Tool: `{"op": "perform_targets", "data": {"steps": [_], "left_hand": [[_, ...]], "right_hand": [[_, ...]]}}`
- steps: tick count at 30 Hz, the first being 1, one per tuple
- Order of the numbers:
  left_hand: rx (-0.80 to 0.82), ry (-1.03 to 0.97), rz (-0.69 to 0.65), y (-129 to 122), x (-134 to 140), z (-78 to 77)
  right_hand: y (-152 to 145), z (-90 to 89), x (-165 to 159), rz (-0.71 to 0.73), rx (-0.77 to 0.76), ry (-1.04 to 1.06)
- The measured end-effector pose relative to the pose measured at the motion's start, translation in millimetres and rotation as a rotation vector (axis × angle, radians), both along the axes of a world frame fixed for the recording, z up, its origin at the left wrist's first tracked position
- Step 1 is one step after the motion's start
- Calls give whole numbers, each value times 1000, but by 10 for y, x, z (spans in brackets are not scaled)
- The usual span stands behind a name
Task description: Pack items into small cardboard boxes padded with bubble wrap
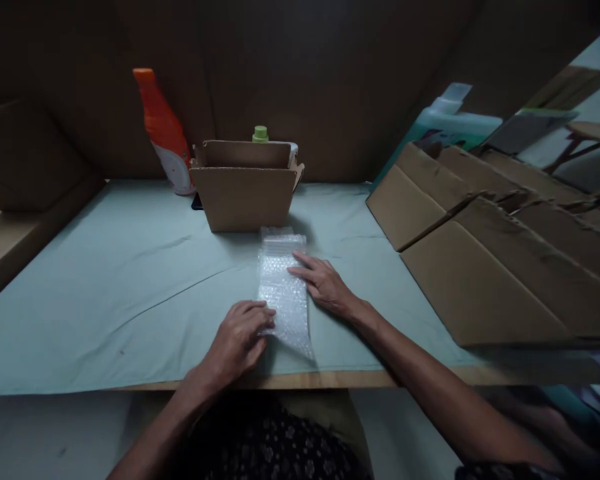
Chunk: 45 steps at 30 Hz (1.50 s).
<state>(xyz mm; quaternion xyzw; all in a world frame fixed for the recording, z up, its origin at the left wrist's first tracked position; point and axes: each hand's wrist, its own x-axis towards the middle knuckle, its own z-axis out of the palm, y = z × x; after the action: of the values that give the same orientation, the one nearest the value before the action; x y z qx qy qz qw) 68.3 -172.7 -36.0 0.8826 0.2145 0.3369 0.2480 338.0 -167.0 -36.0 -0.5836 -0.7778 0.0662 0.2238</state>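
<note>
A flat strip of clear bubble wrap (286, 283) lies lengthwise on the cloth in front of me, apparently folded in layers. Its lower right corner juts toward the table's front edge. At the strip's lower left edge, my left hand (237, 337) has its fingers curled over the plastic, the thumb lower down and partly in shadow. My right hand (327, 283) rests on the upper right side, fingers stretched out and slightly spread across the bubbles. Whether anything is inside the layers cannot be seen.
Beyond the wrap stands an open cardboard box (247, 200), a green-capped bottle (261, 134) behind it. An orange-red bottle (167, 133) is to its left. Cardboard boxes (485, 273) and a teal jug (447, 127) occupy the right. Pale green cloth (130, 267) covers the table.
</note>
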Motion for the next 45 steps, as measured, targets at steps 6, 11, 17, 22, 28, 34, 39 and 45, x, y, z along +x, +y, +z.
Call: {"op": "perform_targets", "data": {"steps": [6,11,17,22,28,34,39,45], "left_hand": [[58,55,30,-89,73,-55],[25,67,51,-115,118,-19],[-162,71,-6,-50,27,-115],[-218,184,-97,-45,-91,-97],[-129,249,-56,-60,-51,-156],[-163,259,112,-1,139,-115],[-656,126,215,71,215,23],[-647,320,190,306,351,101]], "right_hand": [[50,-27,37,34,17,-105],[153,-92,3,55,-5,-143],[-102,23,105,26,14,-80],[-663,337,19,263,-217,2],[-764,43,-333,274,-55,-57],[-501,-20,-377,78,-63,312],[-761,309,-310,-102,-86,442],[-1072,331,-340,124,195,72]]}}
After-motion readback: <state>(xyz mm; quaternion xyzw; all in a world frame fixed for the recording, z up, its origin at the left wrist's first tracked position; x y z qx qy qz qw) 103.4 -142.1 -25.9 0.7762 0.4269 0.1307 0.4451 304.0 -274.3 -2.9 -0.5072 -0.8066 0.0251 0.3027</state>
